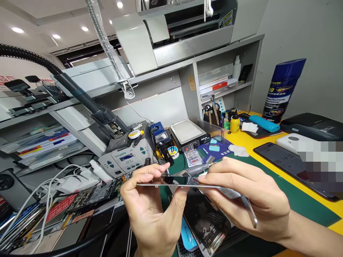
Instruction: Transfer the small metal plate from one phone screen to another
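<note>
A thin phone screen panel [171,180], glossy and dark, is held level and seen almost edge-on. My left hand [157,217] grips its left part, thumb beneath and fingers along the far edge. My right hand [249,192] pinches the right part between its fingers and thumb. A slim silvery metal piece [250,212] juts out under the right palm; its kind cannot be made out. Below both hands lies an opened phone [205,219] with its insides showing, partly covered by the hands. A light-blue tool [188,235] lies against its left side.
A soldering station [128,160] stands at left behind loose circuit boards [92,196]. A flat heating plate [187,132] sits at the back. On the right are a phone showing a timer [284,160], a yellow bottle [235,123] and a blue spray can [282,91].
</note>
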